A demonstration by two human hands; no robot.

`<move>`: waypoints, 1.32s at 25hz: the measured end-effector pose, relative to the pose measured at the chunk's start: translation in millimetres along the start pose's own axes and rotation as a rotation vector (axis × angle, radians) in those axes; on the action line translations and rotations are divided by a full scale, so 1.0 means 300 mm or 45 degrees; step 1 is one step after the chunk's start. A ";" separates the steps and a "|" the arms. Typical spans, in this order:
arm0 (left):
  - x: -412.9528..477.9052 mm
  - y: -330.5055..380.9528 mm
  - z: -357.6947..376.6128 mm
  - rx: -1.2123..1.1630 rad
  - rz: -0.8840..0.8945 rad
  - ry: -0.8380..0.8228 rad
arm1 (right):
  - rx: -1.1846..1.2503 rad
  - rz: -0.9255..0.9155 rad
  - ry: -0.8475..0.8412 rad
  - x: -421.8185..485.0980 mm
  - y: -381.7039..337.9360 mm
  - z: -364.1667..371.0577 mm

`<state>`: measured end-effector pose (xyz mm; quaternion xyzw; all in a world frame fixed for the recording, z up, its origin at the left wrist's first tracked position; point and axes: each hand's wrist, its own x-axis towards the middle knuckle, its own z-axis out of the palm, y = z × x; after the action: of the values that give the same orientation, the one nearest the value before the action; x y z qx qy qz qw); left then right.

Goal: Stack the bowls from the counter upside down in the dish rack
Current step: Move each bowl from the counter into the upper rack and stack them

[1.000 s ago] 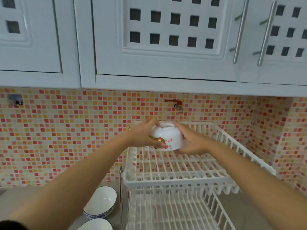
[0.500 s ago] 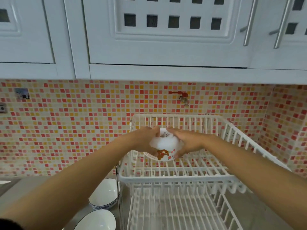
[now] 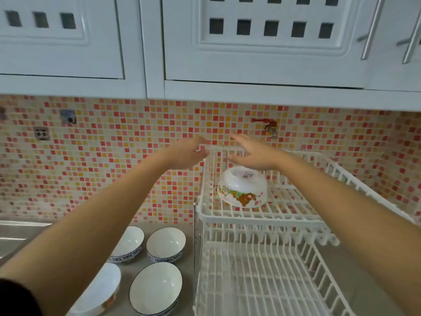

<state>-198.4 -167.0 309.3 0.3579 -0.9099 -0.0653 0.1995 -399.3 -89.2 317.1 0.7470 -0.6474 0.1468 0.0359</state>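
A white bowl with a cartoon bear print (image 3: 242,187) lies upside down on the upper tier of the white two-tier dish rack (image 3: 257,218), near its left end. My left hand (image 3: 188,152) hovers open just above and left of the rack's back corner, holding nothing. My right hand (image 3: 252,153) is open too, fingers spread, just above the bowl and not touching it. Several white bowls stand upright on the counter left of the rack: two with blue patterned bases (image 3: 165,244) (image 3: 131,242), one with a dark rim (image 3: 156,289), and one partly behind my left arm (image 3: 102,290).
The rack's lower tier (image 3: 262,281) holds nothing. White wall cabinets (image 3: 262,53) hang low overhead. A red tap (image 3: 267,125) juts from the mosaic tile wall behind the rack. A steel sink edge (image 3: 20,226) lies far left.
Both hands lowered the printed bowl onto the upper tier, let go of it and rose away with fingers apart. The camera tilted down, showing more bowls on the counter.
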 end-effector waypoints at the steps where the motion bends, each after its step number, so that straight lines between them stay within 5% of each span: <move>1: -0.043 -0.046 -0.022 -0.009 -0.060 0.018 | 0.016 -0.023 0.035 0.018 -0.082 0.014; 6: -0.325 -0.292 -0.056 0.084 -0.358 -0.014 | 0.083 -0.057 -0.053 0.114 -0.484 0.200; 11: -0.710 -0.579 0.054 0.126 -0.632 -0.217 | 0.183 -0.069 -0.358 0.071 -0.802 0.587; 18: -1.166 -0.818 0.422 0.074 -1.020 -0.524 | 0.533 0.338 -0.738 -0.214 -0.974 1.203; 23: -1.335 -0.812 0.623 -0.069 -1.222 -0.609 | 0.957 0.585 -0.823 -0.312 -1.056 1.401; 28: -1.340 -0.795 0.552 -0.443 -1.355 -0.275 | 1.082 0.579 -0.645 -0.293 -1.086 1.344; 33: -1.161 -0.709 0.316 -0.646 -1.211 0.210 | 1.370 0.682 -0.109 -0.177 -1.127 1.093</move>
<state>126.9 -89.7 57.1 0.6746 -0.5845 -0.3377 0.2988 -18.3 -64.5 36.3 0.4766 -0.6487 0.4276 -0.4113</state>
